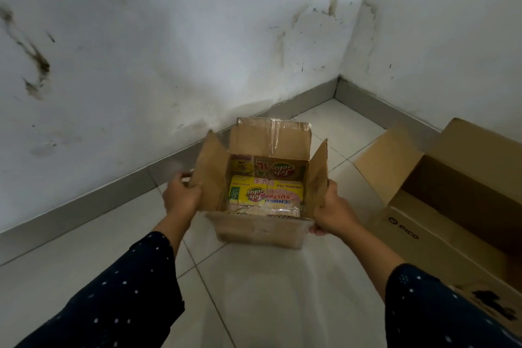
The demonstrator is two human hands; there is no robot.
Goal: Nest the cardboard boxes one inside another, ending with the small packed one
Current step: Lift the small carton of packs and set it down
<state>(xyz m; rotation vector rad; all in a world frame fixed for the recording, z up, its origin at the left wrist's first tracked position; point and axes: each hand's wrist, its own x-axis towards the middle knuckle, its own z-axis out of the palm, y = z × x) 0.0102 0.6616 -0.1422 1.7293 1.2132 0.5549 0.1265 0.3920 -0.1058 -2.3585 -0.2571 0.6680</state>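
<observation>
A small brown cardboard box (261, 230) sits at the centre of the head view, held above the tiled floor with its flaps standing open. Inside lie yellow and red tea packets (264, 193). My left hand (182, 196) grips the box's left flap and side. On the other side, my right hand (333, 210) holds the right flap and the near right corner. A larger open cardboard box (452, 200) stands on the floor to the right, its inside dark and showing nothing in it.
White stained walls (169, 37) meet in a corner behind the boxes, with a grey skirting (113, 198) along the floor. Pale floor tiles (268, 291) stretch towards me between my dark dotted sleeves.
</observation>
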